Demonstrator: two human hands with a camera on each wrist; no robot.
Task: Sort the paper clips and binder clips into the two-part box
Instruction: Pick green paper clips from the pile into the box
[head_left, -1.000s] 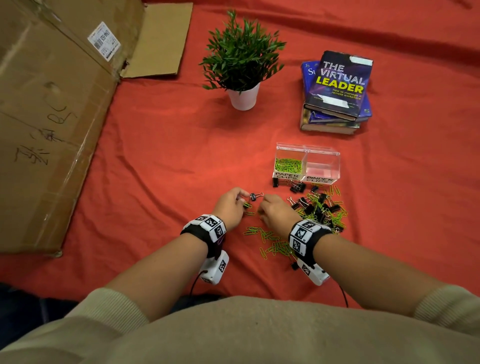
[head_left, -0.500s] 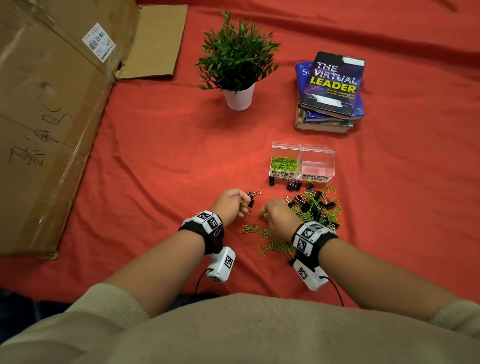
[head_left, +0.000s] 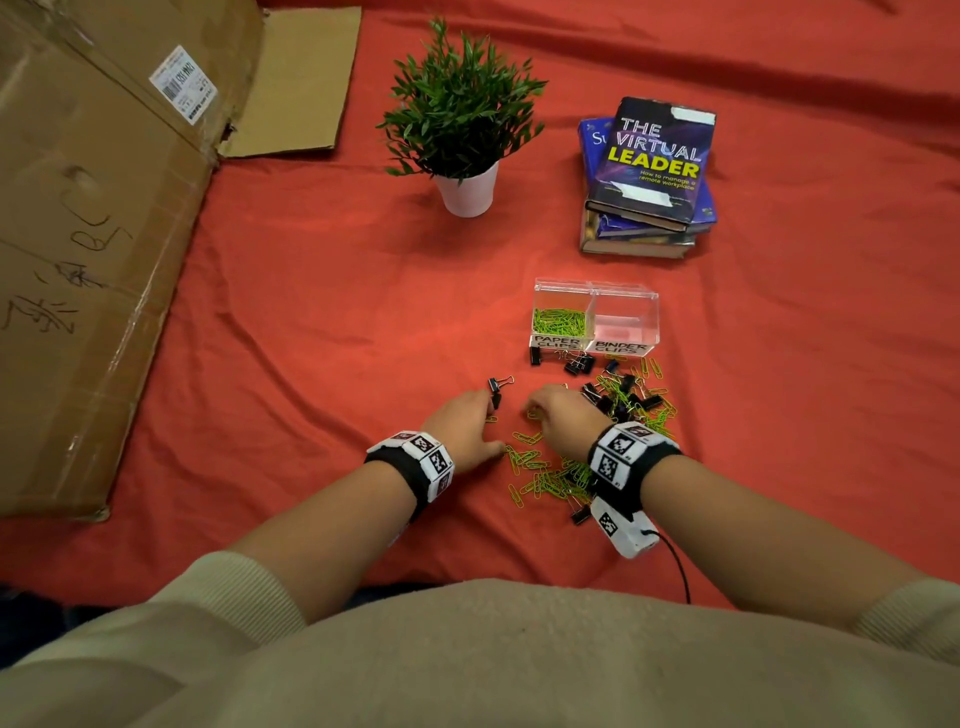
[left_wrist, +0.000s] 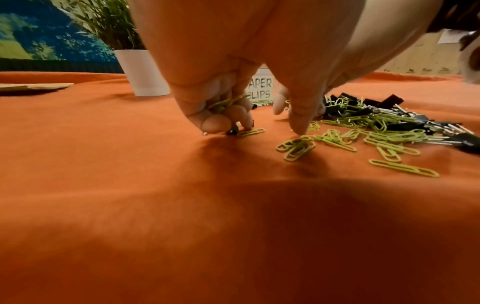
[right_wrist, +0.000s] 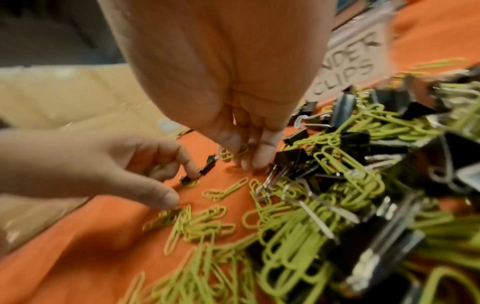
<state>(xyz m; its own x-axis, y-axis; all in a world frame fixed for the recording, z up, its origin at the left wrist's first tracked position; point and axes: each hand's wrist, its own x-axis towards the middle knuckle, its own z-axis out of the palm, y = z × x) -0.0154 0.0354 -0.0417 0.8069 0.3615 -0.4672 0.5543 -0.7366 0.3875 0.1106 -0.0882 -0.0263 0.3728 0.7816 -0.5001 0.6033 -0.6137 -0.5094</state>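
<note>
Red cloth on the floor, both hands low over a scatter of clips.

The left hand has its fingers curled round a few green paper clips, fingertips down on another by a small black binder clip; the right hand pinches one green clip off the cloth. Best to lift only the thin green wire ones and leave the black ones aside for now. The mixed pile lies just before the two-part box, whose left part holds green paper clips; the right part looks bare.
</note>
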